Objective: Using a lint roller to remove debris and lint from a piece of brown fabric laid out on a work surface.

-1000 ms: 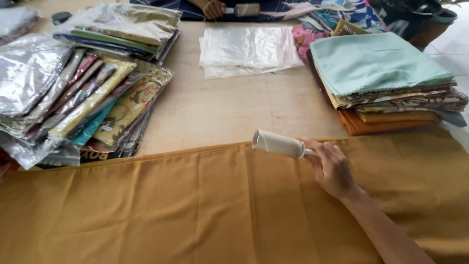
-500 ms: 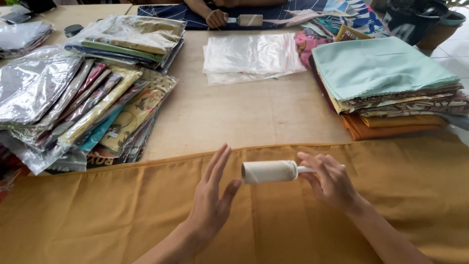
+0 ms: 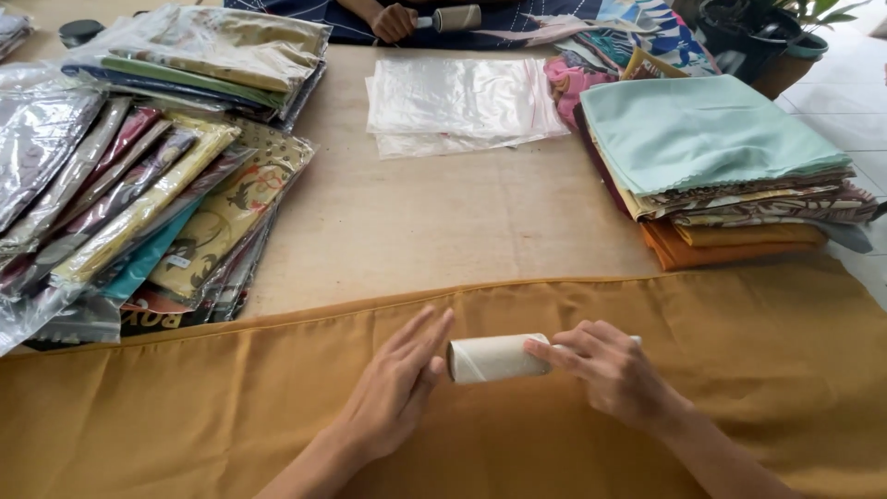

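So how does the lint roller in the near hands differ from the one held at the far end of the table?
The near lint roller lies sideways over the mustard cloth, gripped by the right hand, with the left hand flat against its end. The far lint roller is held by another person's hand over a dark blue patterned cloth. Both are pale cylinders lying sideways.
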